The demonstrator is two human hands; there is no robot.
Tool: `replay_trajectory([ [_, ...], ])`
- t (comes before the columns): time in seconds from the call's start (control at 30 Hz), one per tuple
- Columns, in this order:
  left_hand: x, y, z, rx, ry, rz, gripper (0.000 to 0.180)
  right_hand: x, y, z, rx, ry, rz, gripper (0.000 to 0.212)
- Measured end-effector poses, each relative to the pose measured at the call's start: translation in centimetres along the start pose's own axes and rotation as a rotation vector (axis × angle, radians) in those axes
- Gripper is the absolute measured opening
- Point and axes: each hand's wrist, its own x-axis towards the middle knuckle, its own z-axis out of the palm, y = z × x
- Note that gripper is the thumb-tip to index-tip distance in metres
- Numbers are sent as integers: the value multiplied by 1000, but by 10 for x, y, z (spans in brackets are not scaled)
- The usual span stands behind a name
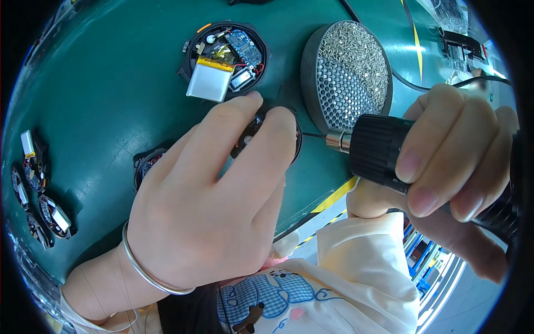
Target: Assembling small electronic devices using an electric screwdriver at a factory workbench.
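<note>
My right hand (pixel 461 153) grips a black electric screwdriver (pixel 378 150). Its thin bit points left and reaches the edge of a round black watch case (pixel 247 133). Over that case lies my left hand (pixel 217 195), fingers curled onto it and hiding most of it, so whether the bit sits in a screw cannot be made out. Just beyond is an opened watch case (pixel 261 42) with a blue circuit board (pixel 243 47), red wires and a silver pouch battery (pixel 210 82). Another dark case (pixel 142 167) shows partly behind my left hand.
A round dish (pixel 311 83) with a perforated plate carries a heap of tiny screws (pixel 356 47), left of the screwdriver. Several opened watch cases (pixel 55 214) with batteries lie at the far left. A black cable (pixel 411 83) runs along the right. Yellow tape (pixel 334 197) marks the green table's near edge.
</note>
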Motion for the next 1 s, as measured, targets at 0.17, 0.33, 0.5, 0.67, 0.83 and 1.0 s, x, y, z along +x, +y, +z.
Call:
replay_trajectory([
  [0.17, 2, -2, -1, -46, 0, -26, 51, 3, 5, 4, 0, -12, -29, 57],
  [0.33, 0, 3, -5, -129, -16, -171, 48, 5, 13, 10, 10, -25, -50, 58],
  [0.5, 0, 2, -12, -137, -19, -233, 47, 11, 19, 23, 33, -51, -67, 59],
  [0.67, -5, -5, -13, -128, -69, -187, 48, 12, 20, 33, 56, -71, -76, 60],
  [0.83, -6, -4, -10, -153, -50, -204, 47, 11, 24, 32, 78, -51, -74, 61],
  [1.0, 6, -1, -5, -131, -10, -179, 42, 6, 1, -21, 147, 122, -40, 68],
])
